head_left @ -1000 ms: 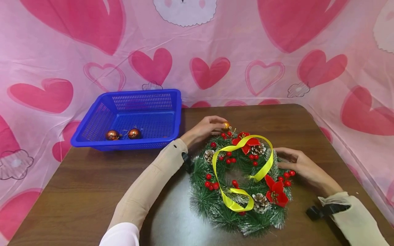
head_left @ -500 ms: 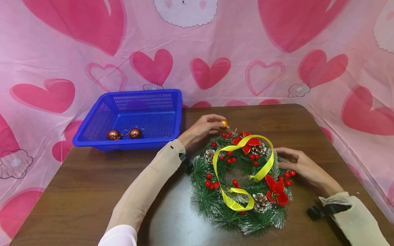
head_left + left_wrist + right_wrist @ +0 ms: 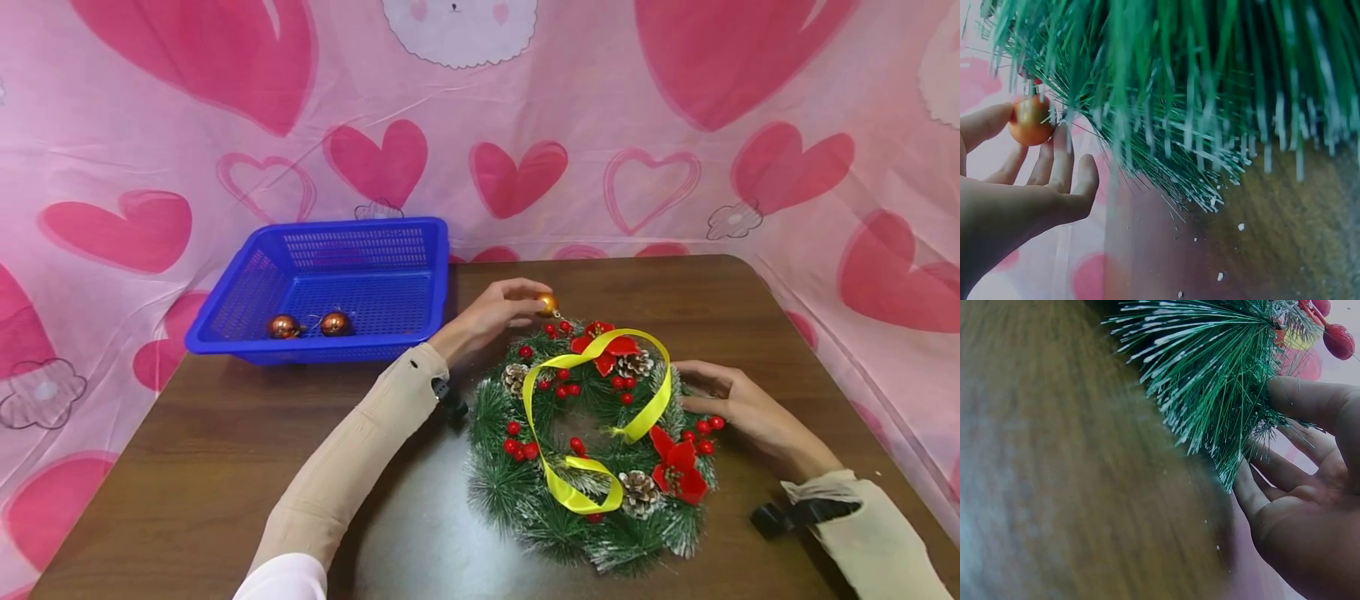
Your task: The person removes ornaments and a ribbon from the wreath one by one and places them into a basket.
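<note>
A green Christmas wreath (image 3: 510, 492) lies on the table, trimmed with red poinsettias (image 3: 678, 468), red berries, pine cones (image 3: 639, 492) and a loose yellow ribbon (image 3: 572, 362). At its far left edge my left hand (image 3: 491, 318) pinches a shiny gold Christmas ball (image 3: 547, 303) between thumb and fingers. In the left wrist view the ball (image 3: 1032, 120) hangs right by the needle tips, its cap turned toward the wreath. My right hand (image 3: 738, 408) grips the wreath's right side. The right wrist view shows its thumb and fingers around the needles (image 3: 1222, 394).
A blue plastic basket (image 3: 315, 346) stands at the back left, with two copper-coloured balls (image 3: 335, 323) inside. A pink heart-patterned cloth (image 3: 585, 100) hangs behind the brown table (image 3: 187, 467). Small white flecks (image 3: 1220, 275) lie near the wreath.
My left hand has drawn the gold ball slightly left and away from the wreath's edge. My right hand keeps its place on the wreath. The head view has shifted a little.
</note>
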Available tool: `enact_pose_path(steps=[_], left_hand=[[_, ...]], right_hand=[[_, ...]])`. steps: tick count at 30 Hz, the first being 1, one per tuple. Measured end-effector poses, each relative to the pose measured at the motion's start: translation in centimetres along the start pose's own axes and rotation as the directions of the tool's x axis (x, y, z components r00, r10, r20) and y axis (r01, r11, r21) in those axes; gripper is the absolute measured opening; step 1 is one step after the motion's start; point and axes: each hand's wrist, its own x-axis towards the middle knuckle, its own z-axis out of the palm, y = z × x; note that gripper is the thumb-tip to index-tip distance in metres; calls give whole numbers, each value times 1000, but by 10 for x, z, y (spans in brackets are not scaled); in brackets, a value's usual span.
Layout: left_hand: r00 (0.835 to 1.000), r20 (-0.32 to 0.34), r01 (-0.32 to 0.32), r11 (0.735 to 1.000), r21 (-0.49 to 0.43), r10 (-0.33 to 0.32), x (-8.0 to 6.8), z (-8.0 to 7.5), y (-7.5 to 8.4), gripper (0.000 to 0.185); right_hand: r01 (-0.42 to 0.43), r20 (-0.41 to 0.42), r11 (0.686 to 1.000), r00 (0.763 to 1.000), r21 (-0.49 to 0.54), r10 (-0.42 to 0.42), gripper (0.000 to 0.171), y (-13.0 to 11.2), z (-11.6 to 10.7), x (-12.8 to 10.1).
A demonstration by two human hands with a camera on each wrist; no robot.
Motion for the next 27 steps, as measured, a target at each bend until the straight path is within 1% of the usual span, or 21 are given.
enact_pose_path(steps=[4, 10, 18, 27], left_hand=[[1000, 5, -7, 1000, -5, 7, -2, 2, 1, 32], [1000, 3, -19, 1000, -7, 19, -6, 2, 6, 33], [999, 5, -48, 998, -43, 48, -12, 0, 13, 34], [996, -4, -92, 995, -36, 92, -19, 0, 23, 34]], right_hand=[[10, 2, 1000, 1000, 0, -10, 45, 1, 0, 0], [0, 1, 1000, 1000, -19, 0, 45, 1, 0, -1], [0, -2, 1000, 1000, -29, 0, 45, 0, 1, -1], [8, -9, 999, 1000, -40, -9, 45, 0, 2, -1]])
